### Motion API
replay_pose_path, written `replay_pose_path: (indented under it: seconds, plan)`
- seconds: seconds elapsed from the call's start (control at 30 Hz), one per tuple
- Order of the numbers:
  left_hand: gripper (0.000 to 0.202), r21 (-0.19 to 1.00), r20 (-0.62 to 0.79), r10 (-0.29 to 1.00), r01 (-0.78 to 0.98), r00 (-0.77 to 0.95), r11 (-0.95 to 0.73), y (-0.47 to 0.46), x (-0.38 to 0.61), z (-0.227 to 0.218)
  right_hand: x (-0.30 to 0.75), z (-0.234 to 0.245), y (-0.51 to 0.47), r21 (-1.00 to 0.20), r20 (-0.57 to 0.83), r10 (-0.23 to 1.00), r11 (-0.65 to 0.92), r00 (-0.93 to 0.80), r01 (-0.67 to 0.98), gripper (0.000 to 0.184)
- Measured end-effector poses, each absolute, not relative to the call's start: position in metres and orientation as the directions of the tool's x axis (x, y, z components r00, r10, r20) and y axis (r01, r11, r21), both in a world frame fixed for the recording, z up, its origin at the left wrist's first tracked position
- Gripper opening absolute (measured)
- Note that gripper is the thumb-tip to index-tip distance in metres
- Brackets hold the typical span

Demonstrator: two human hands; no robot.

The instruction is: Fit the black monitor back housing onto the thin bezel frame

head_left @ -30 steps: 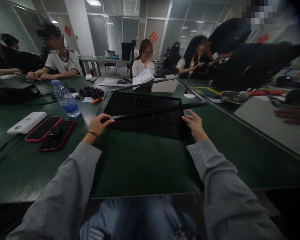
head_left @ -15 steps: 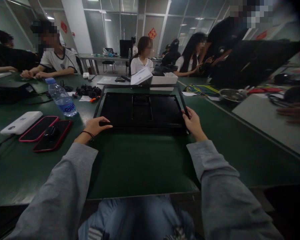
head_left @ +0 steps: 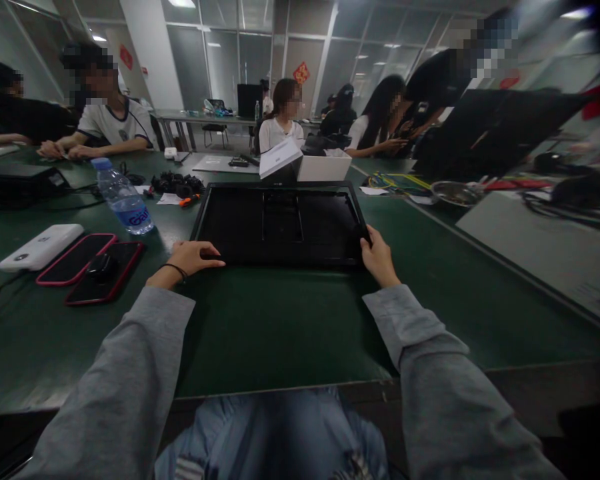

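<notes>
Lining up is what the 2 hands seem to be doing with the black frame (head_left: 290,256) and the flat black panel (head_left: 325,220). The frame lies over the panel, and its sides go around the panel's edges. So I think the big part, getting the frame in place, is mostly done. What looks left is to make sure it sits snug on all 4 sides and then let go. I cannot tell if the edges are fixed together, because black on black is hard to see.

The left hand (head_left: 187,259) pinches the near left corner of the frame with finger and thumb. The right hand (head_left: 380,259) grips the near right corner, with its fingers curled on the side. Both hands are low, close to the green table (head_left: 290,333).

The frame and panel are on the table, right in front of the person, between the hands. Together they look like a wide, shallow tray. The frame is thin and a bit shiny. The panel is dark and mostly flat, with a box shape marked in its middle by 2 lines. To the left is a water bottle (head_left: 130,208) with a blue cap.
</notes>
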State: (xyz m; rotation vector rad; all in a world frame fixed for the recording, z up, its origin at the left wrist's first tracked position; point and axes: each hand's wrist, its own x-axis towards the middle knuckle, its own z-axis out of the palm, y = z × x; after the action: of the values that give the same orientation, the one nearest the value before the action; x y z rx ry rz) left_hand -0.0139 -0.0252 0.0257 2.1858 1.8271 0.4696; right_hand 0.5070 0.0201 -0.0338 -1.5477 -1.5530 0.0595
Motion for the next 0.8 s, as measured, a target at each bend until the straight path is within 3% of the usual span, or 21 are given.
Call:
replay_pose_path:
  seconds: [0.3, 0.43, 0.53, 0.7, 0.8]
  plan:
    - [0.042, 0.428, 0.052, 0.990, 0.893, 0.129, -0.139, -0.028, -0.010, 0.030, 0.501, -0.029, 0.014, -0.593, 0.507, 0.829, 0.136, 0.237, 0.794, 0.057]
    - [0.039, 0.388, 0.265, 0.964, 0.912, 0.028, -0.134, -0.022, -0.015, 0.026, 0.507, -0.032, 0.018, -0.603, 0.512, 0.824, 0.143, 0.243, 0.785, 0.055]
    - [0.050, 0.369, 0.416, 0.893, 0.929, -0.169, 0.004, -0.016, -0.023, 0.017, 0.510, -0.035, 0.019, -0.618, 0.526, 0.813, 0.164, 0.249, 0.769, 0.055]
    - [0.057, 0.377, 0.175, 0.957, 0.913, -0.232, 0.153, -0.008, -0.034, 0.007, 0.507, -0.035, 0.018, -0.611, 0.529, 0.811, 0.160, 0.249, 0.775, 0.054]
    - [0.054, 0.299, 0.162, 0.963, 0.941, -0.214, 0.158, -0.008, -0.033, 0.007, 0.506, -0.034, 0.019, -0.609, 0.530, 0.812, 0.166, 0.242, 0.776, 0.054]
